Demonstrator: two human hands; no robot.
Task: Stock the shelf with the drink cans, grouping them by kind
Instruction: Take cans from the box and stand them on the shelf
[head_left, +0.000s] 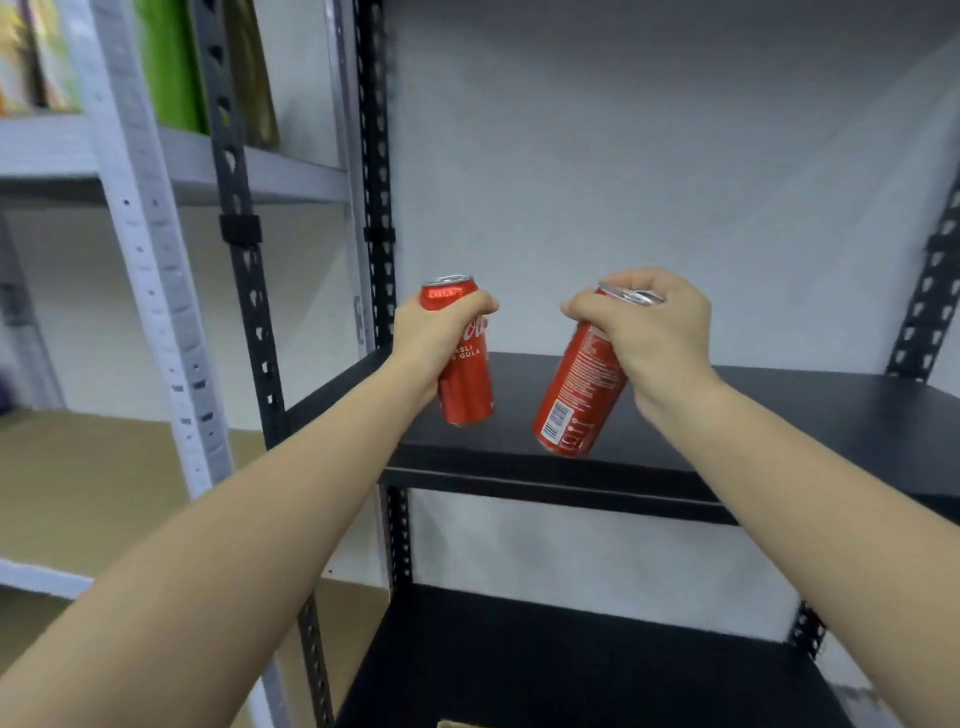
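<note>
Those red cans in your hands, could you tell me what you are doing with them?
A person is stocking a black shelf. The left hand grips one red can upright by its side; the right hand holds a second red can from the top, tilted. Both cans are over the shelf's front part, which has no cans standing on it.

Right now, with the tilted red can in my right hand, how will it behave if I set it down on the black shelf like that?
The tilted red can is tall and narrow, so landing on its bottom edge it may tip. If it falls, its round body would probably roll on the smooth black shelf. The right hand has its grip only around the rim, so the can may swing.
</note>
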